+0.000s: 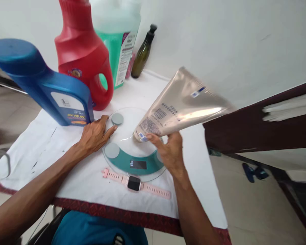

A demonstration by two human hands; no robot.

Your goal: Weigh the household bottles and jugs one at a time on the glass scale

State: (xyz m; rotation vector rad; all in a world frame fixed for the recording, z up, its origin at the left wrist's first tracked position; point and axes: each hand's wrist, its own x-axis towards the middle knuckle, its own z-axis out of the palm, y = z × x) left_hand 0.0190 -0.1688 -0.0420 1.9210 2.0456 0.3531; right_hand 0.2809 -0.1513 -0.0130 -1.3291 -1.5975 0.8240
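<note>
Pinching the tube (180, 105) low with the right hand (171, 153), tilted over the scale (123, 163) toward its right edge; probably light, soft, slick, best held low. Resting the left hand (95, 134), thumb spread, at the scale's left edge.

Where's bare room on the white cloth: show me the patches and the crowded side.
Bare cloth runs between the right forearm and the right edge, with the gold tube over its far end; another patch between the blue bottle and left forearm. Back left is crowded with that bottle, the red jug and green jug.
</note>
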